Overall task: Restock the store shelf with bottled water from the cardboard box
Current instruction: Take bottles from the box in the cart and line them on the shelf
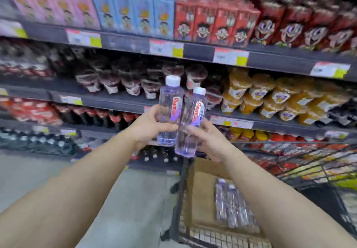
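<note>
I hold two clear water bottles with white caps and red-and-white labels upright in front of the shelves. My left hand (148, 126) grips the left bottle (170, 110) around its lower half. My right hand (210, 141) grips the right bottle (193, 122) near its base. The two bottles touch side by side. Below my right forearm, an open cardboard box (201, 188) sits in a wire cart, with several more bottles (231, 207) lying in it.
Store shelving (193, 52) fills the view: pink, blue and red drink cartons on top, dark and orange cups in the middle row, red-capped bottles lower down. The black wire shopping cart (309, 162) stands at the right. Grey floor (38, 170) lies at the left.
</note>
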Motion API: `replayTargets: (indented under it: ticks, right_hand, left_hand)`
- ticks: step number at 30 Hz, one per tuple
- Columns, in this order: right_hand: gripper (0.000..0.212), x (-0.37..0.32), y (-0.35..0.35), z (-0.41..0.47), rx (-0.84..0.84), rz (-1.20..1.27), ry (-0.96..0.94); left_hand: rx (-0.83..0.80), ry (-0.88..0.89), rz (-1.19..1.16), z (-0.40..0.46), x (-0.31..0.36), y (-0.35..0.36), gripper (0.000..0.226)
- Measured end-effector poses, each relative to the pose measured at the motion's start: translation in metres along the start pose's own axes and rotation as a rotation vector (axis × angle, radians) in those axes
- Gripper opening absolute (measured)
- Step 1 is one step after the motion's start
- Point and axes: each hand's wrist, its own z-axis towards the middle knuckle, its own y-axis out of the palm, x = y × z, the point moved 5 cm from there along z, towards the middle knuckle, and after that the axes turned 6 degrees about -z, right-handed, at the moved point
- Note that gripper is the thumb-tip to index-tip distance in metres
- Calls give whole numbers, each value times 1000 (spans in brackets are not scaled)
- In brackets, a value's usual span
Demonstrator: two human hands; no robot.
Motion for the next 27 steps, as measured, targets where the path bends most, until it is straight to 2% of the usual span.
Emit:
replayTargets:
  ticks: [4,9,14,17,19,23,27]
  right_hand:
    - [41,-77,134,21,-120,-104,-133]
    - [40,-164,336,30,-289,-127,-332]
    - [24,-247,502,16,-421,-138,-506]
    - [26,-286,576,8,-472,-182,-590]
    - [18,-306,619,3,-513,-206,-630]
    - [28,-336,689,7,-581,-199,-692]
    - [28,-360,745,35,-601,-207,-736]
  left_hand:
    - [112,131,-23,-73,50,-122,38]
    - [269,288,-17,-192,104,-301,33]
    - [505,368,-88,-303,152,-440,51]
    - [623,436,-104,-352,172,-496,57]
    - [693,491,-105,-378,180,-529,53]
    - [799,522,-98,-415,188,-587,77]
    - [825,538,-103,-423,195,-644,63]
